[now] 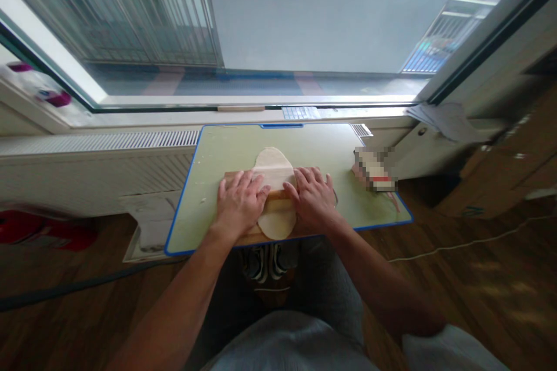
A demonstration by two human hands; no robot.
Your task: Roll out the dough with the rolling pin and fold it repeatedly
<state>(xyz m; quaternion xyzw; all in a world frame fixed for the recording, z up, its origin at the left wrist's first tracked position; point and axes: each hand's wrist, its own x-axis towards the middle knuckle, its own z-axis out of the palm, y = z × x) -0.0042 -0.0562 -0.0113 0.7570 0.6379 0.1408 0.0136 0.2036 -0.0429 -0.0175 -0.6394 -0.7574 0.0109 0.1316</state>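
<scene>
dough (pixel 277 225): smooth, matt | pin (pixel 279 195): wood, smooth | small board (pixel 256 237): wood, matt | large board (pixel 220 151): looks plastic, smooth, slight sheen | radiator (pixel 130 179): painted metal, ribbed | pane (pixel 304 17): glass, glossy | box (pixel 500 168): cardboard, matt | floor (pixel 474 290): wood-look, satin | shirt (pixel 282 345): cloth, matt

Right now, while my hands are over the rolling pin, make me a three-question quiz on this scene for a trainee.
1. Multiple choice: what lies under the rolling pin?
A) a folded towel
B) a flattened piece of dough
C) a metal tray

2. True or false: the dough lies wholly within the edges of the wooden board.

3. Short answer: which hand is nearer the pixelated item on the blue-rimmed green board?

Key:
1. B.
2. False; its far end reaches past the wooden board, over the green board.
3. The right hand.
</scene>
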